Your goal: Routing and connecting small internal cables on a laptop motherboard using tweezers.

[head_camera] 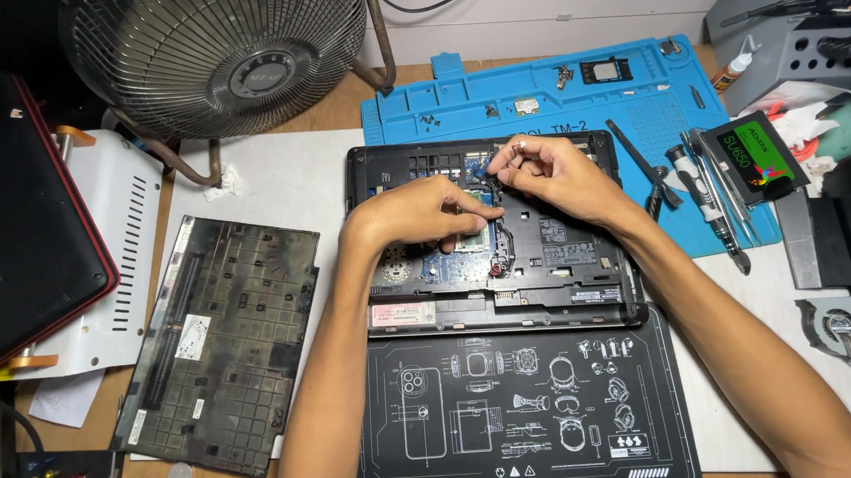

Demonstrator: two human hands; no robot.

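Both hands are down inside an opened laptop (566,280) that lies bottom-up in the middle of the bench (274,179), its long side running nine to three o'clock across the person's front. The left hand (419,215) rests palm-down over the green circuit board, fingers curled and their tips pressing near the board's centre; I cannot tell whether anything is pinched under them. The right hand (549,172) sits just beside it at about two o'clock, fingertips drawn together on a small part (496,164) near the laptop's far edge, too tiny to make out. That part lies at roughly one o'clock from the left hand, with the right hand plainly the nearer, already touching it.

The laptop's removed bottom cover (221,350) lies at eight o'clock, well apart from the hands. A dark printed mat (515,411) sits at six o'clock, touching the laptop's near edge. A blue work mat (574,87) spreads out at twelve to two o'clock with screwdrivers (714,211) and a boxed drive (760,155) on its right side. A metal fan (217,50) stands at eleven o'clock.
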